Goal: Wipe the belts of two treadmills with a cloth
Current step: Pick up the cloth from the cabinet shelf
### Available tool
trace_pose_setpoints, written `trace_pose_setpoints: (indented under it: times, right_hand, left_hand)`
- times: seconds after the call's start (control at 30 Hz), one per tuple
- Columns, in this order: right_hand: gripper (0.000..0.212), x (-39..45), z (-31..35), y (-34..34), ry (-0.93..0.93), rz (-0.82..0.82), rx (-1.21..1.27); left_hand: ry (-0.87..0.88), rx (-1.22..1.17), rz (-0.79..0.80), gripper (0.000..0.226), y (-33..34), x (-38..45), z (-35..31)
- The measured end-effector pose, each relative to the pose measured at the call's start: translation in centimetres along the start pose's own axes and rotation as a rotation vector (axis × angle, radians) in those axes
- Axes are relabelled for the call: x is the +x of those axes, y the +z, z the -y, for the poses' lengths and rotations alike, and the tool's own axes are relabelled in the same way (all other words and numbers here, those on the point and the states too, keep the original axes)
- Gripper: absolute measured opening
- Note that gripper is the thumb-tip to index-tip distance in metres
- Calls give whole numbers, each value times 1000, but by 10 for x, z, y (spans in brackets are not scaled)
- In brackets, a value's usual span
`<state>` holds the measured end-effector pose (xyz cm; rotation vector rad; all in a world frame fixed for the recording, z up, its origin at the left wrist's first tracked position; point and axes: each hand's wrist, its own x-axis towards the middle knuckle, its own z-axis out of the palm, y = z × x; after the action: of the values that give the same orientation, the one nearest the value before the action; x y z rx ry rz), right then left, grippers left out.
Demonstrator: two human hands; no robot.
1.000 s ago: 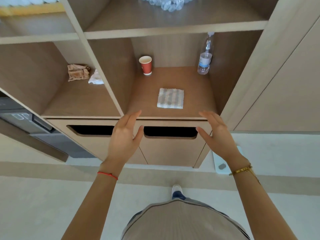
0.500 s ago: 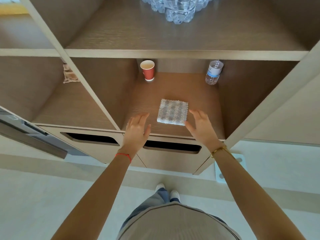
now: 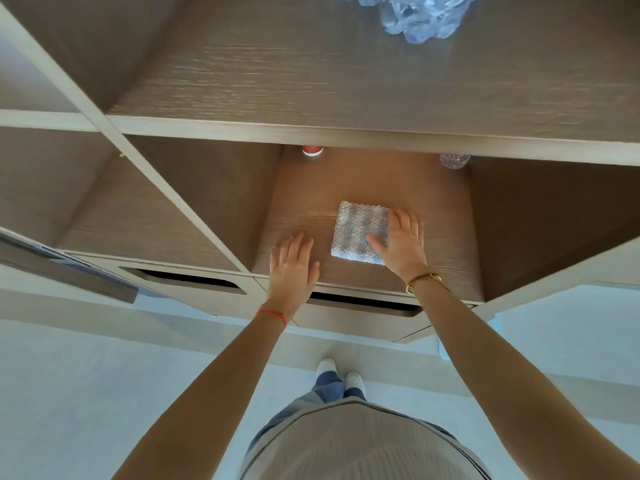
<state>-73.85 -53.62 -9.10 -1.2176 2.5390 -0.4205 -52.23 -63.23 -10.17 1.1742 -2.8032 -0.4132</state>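
**Grabbing the cloth off the shelf, treadmills nowhere in sight yet**

So the right hand is lying on the right part of the folded cloth, thumb across its near half and the other fingers laid along its right edge. Fingers look fairly straight, more pressing than pinching; I can't tell if anything is tucked under the edge. My guess is it's pinning the cloth down before picking it up. The left hand is spread flat, just beside the cloth on its left, not touching it, over the front part of the shelf. Looks like it's either steadying the person or about to help lift.

Further back from the hands, a red cup and a water bottle sit at the rear of the same cubby, mostly hidden by the board above. Up top there's a clump of clear plastic.

Compared with half a second ago: the right hand was next to the cloth's right edge, now it's on it. The left has slid forward onto the shelf. The view has also moved in closer, so the cup and bottle are nearly cut off.

No belt wiped yet, by my read.
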Motion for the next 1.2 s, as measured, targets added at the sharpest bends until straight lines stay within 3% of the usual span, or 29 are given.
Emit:
trace_pose_setpoints:
  times: [0.27, 0.43, 0.7, 0.87, 1.2]
  right_hand:
    - [32, -9, 10, 22, 10, -238, 87]
    - [15, -13, 17, 13, 41, -223, 574]
    - [38, -45, 12, -4, 283, -140, 1144]
    - [36, -82, 5, -9, 369, -114, 1319]
    - [27, -173, -14, -23, 403, -229, 1283]
  left_hand:
    - [-7, -20, -3, 52, 6, 0, 3]
    - [6, -36, -12, 51, 5, 0, 4]
    - [34, -80, 6, 50, 0, -5, 4]
    - [100, -108, -20, 45, -4, -21, -2]
    - [306, -216, -71, 39, -19, -63, -30]
